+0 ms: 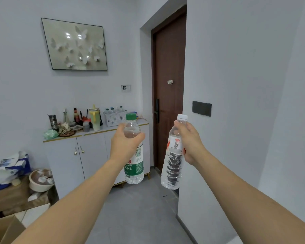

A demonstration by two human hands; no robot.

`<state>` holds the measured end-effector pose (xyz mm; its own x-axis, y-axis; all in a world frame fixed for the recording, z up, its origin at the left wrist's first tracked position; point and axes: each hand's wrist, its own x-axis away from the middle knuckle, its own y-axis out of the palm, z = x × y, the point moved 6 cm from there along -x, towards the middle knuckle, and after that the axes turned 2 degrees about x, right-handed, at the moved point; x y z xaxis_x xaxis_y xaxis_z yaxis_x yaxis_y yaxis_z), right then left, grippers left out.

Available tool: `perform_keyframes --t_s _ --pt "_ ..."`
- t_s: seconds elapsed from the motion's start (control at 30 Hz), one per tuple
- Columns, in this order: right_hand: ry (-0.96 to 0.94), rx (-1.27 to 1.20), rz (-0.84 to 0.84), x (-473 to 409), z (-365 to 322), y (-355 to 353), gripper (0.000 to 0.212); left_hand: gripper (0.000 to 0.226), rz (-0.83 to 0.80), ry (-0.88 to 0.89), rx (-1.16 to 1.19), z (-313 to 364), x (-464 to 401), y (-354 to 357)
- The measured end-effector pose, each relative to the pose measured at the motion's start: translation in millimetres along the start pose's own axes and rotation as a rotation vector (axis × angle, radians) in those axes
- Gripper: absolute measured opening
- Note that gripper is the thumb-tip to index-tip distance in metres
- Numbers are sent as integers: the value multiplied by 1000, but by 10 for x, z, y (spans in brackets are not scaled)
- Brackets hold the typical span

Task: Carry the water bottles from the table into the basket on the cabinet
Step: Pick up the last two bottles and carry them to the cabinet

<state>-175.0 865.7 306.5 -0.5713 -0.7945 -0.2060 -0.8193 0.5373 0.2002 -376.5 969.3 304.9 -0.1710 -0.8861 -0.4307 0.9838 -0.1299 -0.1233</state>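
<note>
My left hand [124,144] grips a clear water bottle with a green cap and green label [134,166] near its shoulder, held upright in the air. My right hand [189,141] grips a second clear bottle with a white cap and a white and red label [173,166] around its upper part. Both arms reach forward. Ahead stands a white cabinet [93,154], and on its top right sits a white perforated basket [114,118] with several bottles standing in it. The table is out of view.
The cabinet top also holds a yellow jug [95,118], sauce bottles, a dark tumbler [52,121] and clutter. A brown door [169,88] lies to the cabinet's right, and a wall corner [183,155] juts out close on my right. Boxes and a bowl [40,180] sit lower left.
</note>
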Motion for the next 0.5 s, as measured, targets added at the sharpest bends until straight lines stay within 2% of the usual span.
perform_keyframes --t_s 0.13,0.27,0.4,0.5 --pt "34 -54 -16 -661 194 190 24 46 3 5 -16 -273 -597 137" --pt "18 -43 -46 -1273 232 472 24 77 -8 14 -35 -397 -1179 208" --pt "27 -44 -56 -1725 363 751 18 60 6 25 -40 -519 -1683 159" --pt "54 -77 -53 -1965 507 965 16 72 15 20 -32 -682 -1998 120"
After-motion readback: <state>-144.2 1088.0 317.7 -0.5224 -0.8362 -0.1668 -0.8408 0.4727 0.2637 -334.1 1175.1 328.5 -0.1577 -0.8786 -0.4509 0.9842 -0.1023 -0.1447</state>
